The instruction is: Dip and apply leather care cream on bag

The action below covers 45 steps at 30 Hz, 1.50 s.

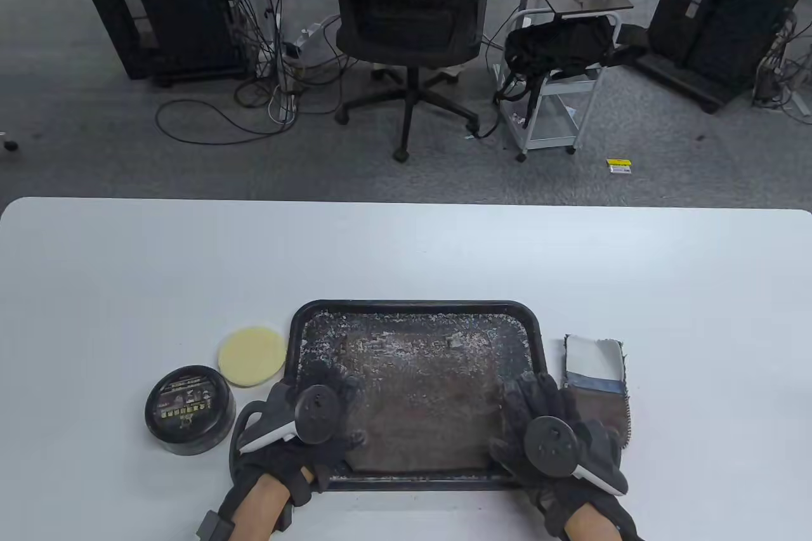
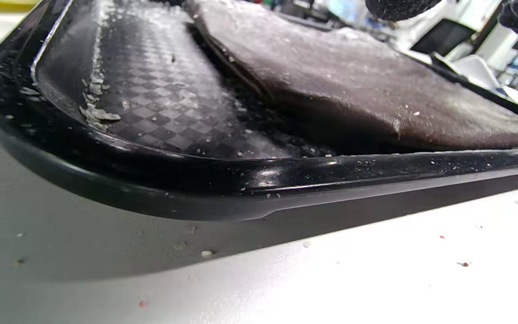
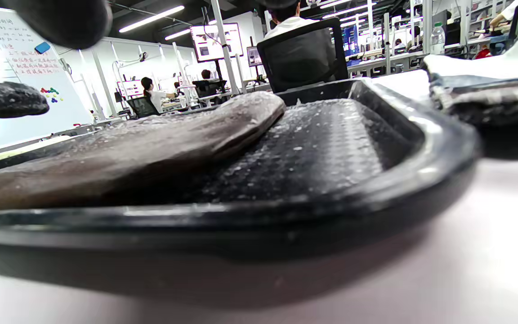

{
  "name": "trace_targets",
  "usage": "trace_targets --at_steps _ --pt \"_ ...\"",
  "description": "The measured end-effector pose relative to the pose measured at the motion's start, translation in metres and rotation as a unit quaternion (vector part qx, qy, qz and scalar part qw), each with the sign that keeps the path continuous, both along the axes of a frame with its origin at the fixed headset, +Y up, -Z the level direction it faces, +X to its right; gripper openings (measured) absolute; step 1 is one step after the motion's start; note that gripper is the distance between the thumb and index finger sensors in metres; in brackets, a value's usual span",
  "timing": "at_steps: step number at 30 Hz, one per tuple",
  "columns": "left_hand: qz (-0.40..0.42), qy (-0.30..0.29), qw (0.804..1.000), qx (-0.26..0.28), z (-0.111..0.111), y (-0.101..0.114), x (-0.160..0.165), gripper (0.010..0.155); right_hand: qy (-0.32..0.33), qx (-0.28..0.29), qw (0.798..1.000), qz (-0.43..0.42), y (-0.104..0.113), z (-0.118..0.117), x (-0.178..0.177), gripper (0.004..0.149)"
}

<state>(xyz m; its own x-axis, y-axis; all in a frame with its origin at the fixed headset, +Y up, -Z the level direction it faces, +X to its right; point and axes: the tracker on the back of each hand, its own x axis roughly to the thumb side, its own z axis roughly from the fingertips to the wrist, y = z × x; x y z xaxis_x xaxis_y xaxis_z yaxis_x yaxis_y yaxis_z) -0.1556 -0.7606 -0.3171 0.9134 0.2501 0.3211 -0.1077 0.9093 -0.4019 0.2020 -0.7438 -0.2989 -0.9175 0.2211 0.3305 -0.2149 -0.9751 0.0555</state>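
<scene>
- Nearest the viewer, the left hand (image 1: 304, 420) in a black sensor glove lies over the near left corner of a black rectangular plastic tray (image 1: 415, 307). Its fingers are spread and fairly straight, reaching onto the left edge of the bag, gripping nothing.
- The right hand (image 1: 552, 433), gloved the same way, lies over the tray's near right corner. Its fingers are also extended, resting at the bag's right edge, holding nothing.
- Between the hands, a flat, worn brown leather bag (image 1: 419, 401) lies inside the tray, speckled with pale flakes. In the left wrist view the bag (image 2: 353, 90) sits on the tray's chequered floor, behind the glossy near rim (image 2: 259, 175).
- Left of the tray, on the white table (image 1: 406, 249), stands a round black tin of leather care cream (image 1: 188, 409), lid on.
- Just beyond the tin lies a round pale yellow sponge pad (image 1: 252, 356), close beside the tray.
- Right of the tray lies a folded grey, blue and brown cloth (image 1: 595, 376).
- Beyond the table stands a black office chair (image 1: 409, 14).
</scene>
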Motion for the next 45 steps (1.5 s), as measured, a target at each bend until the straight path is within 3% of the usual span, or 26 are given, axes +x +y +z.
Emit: trace_targets --at_steps 23,30,35,40,45 --pt "0.031 0.01 0.999 0.006 -0.001 0.003 -0.009 0.077 -0.023 0.014 0.998 -0.049 0.011 0.003 0.019 0.085" --pt "0.038 0.014 0.999 0.0 -0.004 0.001 -0.012 0.077 -0.085 0.051 0.99 -0.103 0.028 0.001 0.065 0.086" --pt "0.043 0.012 0.999 0.001 -0.005 0.001 -0.013 0.077 -0.122 0.069 0.987 -0.082 0.039 0.002 0.098 0.092" --pt "0.047 0.01 0.999 0.002 -0.005 0.001 -0.012 0.077 -0.151 0.034 0.987 -0.03 0.035 -0.005 0.121 0.099" --pt "0.049 0.013 0.999 0.004 -0.006 0.001 -0.014 0.077 -0.138 -0.05 0.989 0.019 0.014 -0.022 0.117 0.1"
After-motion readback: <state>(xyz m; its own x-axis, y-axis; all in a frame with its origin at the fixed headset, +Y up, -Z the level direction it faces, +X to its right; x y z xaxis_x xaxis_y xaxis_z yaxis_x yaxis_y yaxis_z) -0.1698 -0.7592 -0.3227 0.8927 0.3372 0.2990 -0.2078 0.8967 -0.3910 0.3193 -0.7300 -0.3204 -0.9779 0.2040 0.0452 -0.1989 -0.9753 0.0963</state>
